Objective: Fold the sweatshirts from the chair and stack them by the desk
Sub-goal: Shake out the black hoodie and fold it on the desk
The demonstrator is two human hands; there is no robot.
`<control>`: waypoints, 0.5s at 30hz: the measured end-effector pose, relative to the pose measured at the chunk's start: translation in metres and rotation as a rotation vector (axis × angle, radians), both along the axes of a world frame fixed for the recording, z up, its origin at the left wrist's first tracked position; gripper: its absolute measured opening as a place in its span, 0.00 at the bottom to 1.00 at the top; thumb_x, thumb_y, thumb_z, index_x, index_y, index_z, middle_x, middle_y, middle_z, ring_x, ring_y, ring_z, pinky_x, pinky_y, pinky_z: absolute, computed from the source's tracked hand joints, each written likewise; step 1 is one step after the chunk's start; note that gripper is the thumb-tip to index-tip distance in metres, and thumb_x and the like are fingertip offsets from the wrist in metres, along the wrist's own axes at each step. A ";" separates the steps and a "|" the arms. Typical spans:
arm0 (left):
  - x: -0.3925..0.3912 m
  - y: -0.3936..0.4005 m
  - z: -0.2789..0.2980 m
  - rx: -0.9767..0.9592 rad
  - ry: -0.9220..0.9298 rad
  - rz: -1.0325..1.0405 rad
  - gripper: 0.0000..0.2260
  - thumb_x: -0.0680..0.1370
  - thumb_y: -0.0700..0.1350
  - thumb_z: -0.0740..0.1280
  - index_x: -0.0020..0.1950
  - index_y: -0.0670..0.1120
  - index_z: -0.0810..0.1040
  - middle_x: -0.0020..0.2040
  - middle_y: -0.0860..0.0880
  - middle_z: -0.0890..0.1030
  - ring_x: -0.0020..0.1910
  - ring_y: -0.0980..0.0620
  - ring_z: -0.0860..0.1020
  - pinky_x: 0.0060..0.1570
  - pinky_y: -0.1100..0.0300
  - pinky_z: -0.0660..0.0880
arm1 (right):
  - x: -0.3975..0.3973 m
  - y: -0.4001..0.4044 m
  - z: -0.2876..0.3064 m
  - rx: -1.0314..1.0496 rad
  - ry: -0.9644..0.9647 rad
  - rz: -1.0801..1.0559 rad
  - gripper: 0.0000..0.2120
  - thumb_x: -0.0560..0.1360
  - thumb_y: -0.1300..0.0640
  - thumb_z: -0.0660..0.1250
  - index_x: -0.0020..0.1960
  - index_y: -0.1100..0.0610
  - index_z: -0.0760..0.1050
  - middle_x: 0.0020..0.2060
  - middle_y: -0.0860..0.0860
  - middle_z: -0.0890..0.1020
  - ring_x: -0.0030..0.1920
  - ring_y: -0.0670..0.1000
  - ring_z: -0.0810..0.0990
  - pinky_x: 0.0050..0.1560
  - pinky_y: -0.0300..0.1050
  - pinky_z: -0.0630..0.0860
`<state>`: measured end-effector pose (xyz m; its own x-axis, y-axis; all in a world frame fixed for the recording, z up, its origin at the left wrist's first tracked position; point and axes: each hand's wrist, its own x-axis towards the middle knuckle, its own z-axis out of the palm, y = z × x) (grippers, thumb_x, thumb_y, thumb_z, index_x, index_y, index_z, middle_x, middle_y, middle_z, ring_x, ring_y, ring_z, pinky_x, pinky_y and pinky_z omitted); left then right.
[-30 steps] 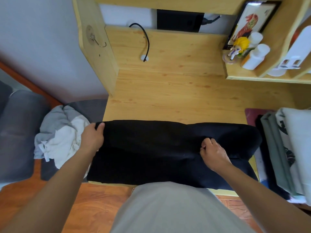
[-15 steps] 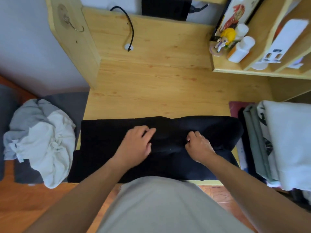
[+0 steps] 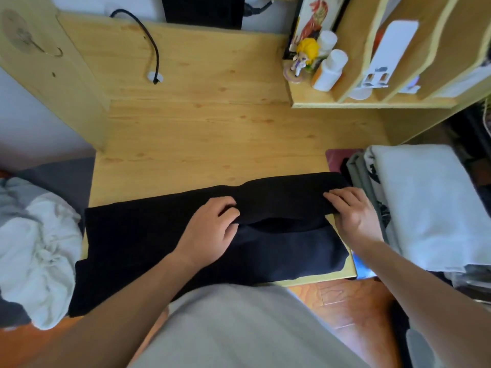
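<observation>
Head view: left hand (image 3: 210, 227) curled onto the fold at mid-length of the black sweatshirt (image 3: 132, 240), right hand (image 3: 350, 216) gripping its right end. Long axis lying left to right along the near edge of the desk (image 3: 212, 134). Folded stack (image 3: 425, 203) just beside the right hand, nearer it than the left. Unfolded grey and white sweatshirts (image 3: 37, 248) heaped far left on the chair (image 3: 66, 176). Shelf (image 3: 372, 102) holding bottles and a figurine.
</observation>
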<state>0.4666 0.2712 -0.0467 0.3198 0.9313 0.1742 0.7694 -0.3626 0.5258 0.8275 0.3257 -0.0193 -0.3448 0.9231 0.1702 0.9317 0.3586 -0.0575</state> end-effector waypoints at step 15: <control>0.007 -0.015 -0.034 -0.232 0.528 -0.499 0.10 0.80 0.46 0.61 0.60 0.47 0.75 0.84 0.48 0.50 0.83 0.44 0.44 0.78 0.38 0.54 | -0.045 -0.008 -0.011 -0.015 0.029 0.036 0.16 0.73 0.61 0.62 0.56 0.60 0.83 0.60 0.58 0.79 0.60 0.61 0.74 0.58 0.60 0.75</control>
<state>0.4734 0.2565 -0.0809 0.6987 0.6488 -0.3014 0.7141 -0.6580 0.2390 0.7822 0.3178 -0.0301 -0.3731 0.9127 0.1664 0.9160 0.3909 -0.0902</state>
